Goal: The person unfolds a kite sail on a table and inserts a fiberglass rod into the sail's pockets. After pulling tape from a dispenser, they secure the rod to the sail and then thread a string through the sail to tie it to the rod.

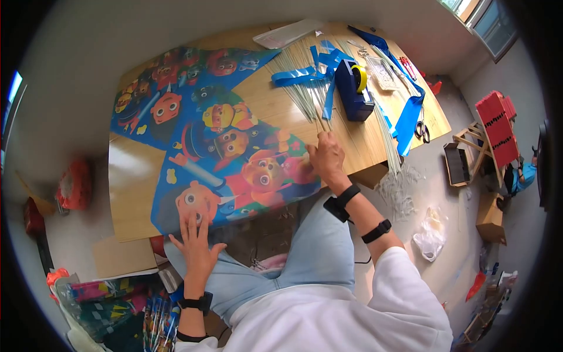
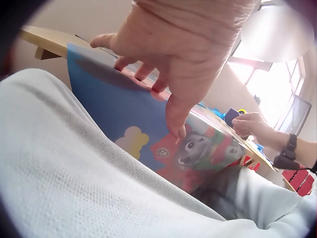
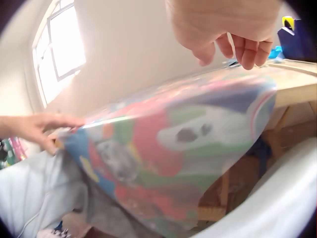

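Wooden table [image 1: 132, 188], printed sheet [image 1: 234, 146] overhanging; left hand [image 1: 197, 249] spread on it, right hand [image 1: 328, 158] loosely curled, empty.

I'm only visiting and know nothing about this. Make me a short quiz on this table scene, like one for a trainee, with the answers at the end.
1. True or false: the left hand, fingers spread, is at the near edge of the printed sheet.
2. In the head view, what colour is the tape in the dispenser?
A) red
B) yellow
C) white
3. Which hand is nearer the scissors in the head view?

Key:
1. True.
2. B.
3. The right hand.
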Demonstrator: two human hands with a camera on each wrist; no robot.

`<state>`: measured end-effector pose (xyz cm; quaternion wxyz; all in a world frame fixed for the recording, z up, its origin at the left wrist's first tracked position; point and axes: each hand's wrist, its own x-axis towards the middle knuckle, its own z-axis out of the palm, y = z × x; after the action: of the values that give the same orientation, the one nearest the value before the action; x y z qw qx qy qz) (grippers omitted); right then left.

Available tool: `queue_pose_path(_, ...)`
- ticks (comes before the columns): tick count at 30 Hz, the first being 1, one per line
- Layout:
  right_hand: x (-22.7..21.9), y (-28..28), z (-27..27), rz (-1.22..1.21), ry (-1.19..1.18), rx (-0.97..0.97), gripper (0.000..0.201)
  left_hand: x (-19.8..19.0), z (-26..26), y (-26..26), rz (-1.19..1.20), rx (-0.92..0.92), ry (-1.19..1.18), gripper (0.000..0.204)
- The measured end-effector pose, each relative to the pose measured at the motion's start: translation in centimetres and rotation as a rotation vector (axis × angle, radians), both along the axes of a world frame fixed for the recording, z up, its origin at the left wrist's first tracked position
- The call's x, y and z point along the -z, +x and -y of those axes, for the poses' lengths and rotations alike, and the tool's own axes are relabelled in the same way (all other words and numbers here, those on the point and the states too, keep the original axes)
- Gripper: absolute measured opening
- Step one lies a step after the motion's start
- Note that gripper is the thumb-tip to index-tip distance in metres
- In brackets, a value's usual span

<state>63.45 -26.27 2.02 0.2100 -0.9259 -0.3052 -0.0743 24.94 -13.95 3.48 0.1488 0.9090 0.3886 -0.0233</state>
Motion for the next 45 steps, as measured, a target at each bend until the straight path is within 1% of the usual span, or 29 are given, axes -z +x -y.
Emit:
queue_pose_path(2,1.2,3.3,-1.3,-0.025,-0.075,0.111,0.026,0.0,0.1,0.1,-0.002,-0.01,0.0,0.096)
queue_pose_path(5,1.5,5.3,-2.5,-0.164,-0.099,0.218,0.018,-0.1,0.2,0.2,-0.011,-0.016,-0.009,0.098)
queue_pose_path(7,2.7,6.4,-2.7,-0.052,-0.12,0.202,0.012,-0.3,0.1,0.3,-0.028,-0.019,-0.024,0.1)
queue_pose_path(8,3.3,6.9,-2.7,0.003,-0.13,0.194,0.013,-0.3,0.2,0.4,-0.024,-0.02,-0.022,0.1)
queue_pose_path(9,4.4,8.0,-2.5,0.005,-0.105,0.164,0.01,-0.2,0.2,0.3,-0.021,-0.021,-0.021,0.1)
queue_pose_path(11,6.8,9.8,-1.9,0.002,-0.05,0.104,0.015,-0.1,0.0,0.2,-0.019,-0.018,-0.016,0.099)
queue_pose_path(12,5.6,9.0,-1.5,-0.017,-0.045,0.092,0.015,-0.1,0.0,0.2,-0.017,-0.015,-0.017,0.099)
queue_pose_path(13,2.7,7.5,-0.6,-0.035,-0.04,0.079,0.015,-0.1,0.0,0.1,-0.014,-0.011,-0.02,0.099)
queue_pose_path(14,1.0,6.4,-0.2,-0.052,-0.034,0.067,0.015,-0.1,0.0,0.1,-0.019,-0.012,-0.016,0.099)
queue_pose_path(15,0.9,6.4,0.6,-0.048,-0.1,0.072,0.015,0.0,-0.1,0.1,-0.021,-0.013,-0.013,0.099)
queue_pose_path(18,1.6,5.4,5.1,-0.058,-0.029,0.007,0.017,0.3,0.1,0.1,0.004,-0.003,0.02,0.096)
queue_pose_path(21,-0.4,2.3,10.4,-0.14,0.013,-0.016,0.018,0.9,0.0,0.2,0.047,0.008,0.049,0.093)
queue_pose_path(24,-1.1,-1.7,16.3,-0.102,0.09,-0.159,0.01,1.1,-0.1,-0.1,0.067,0.001,0.041,0.089)
queue_pose_path(27,-1.3,-6.0,20.0,-0.024,0.021,-0.289,0.009,0.9,-0.1,0.0,0.094,-0.023,0.024,0.085)
queue_pose_path(28,-1.5,-7.0,20.4,0.01,-0.005,-0.329,0.009,0.9,0.0,0.1,0.106,-0.03,0.018,0.083)
queue_pose_path(30,-2.2,-8.4,19.5,0.056,-0.057,-0.442,0.013,1.0,-0.1,0.2,0.116,-0.049,0.011,0.083)
queue_pose_path(32,-2.9,-8.7,16.7,0.116,-0.059,-0.575,0.015,1.1,0.2,0.1,0.128,-0.063,0.002,0.082)
queue_pose_path(33,-2.5,-8.5,15.4,0.124,-0.056,-0.616,0.017,1.1,0.1,0.2,0.135,-0.067,0.002,0.082)
queue_pose_path(35,-0.8,-7.6,13.1,0.131,-0.03,-0.636,0.016,1.1,-0.2,0.2,0.135,-0.067,0.003,0.083)
queue_pose_path(37,-0.9,-6.9,10.7,0.147,0.013,-0.646,0.014,1.1,-0.2,0.0,0.114,-0.072,-0.004,0.084)
queue_pose_path(40,-0.6,-6.3,8.5,0.151,-0.046,-0.604,0.013,0.8,-0.1,0.0,0.133,-0.06,0.002,0.08)
queue_pose_path(44,-0.8,-7.2,8.9,0.116,-0.085,-0.639,0.012,0.9,-0.5,-0.3,0.192,-0.065,0.009,0.076)
queue_pose_path(45,-0.6,-7.3,9.6,0.063,-0.091,-0.609,0.014,0.9,-0.7,-0.3,0.217,-0.059,0.02,0.074)
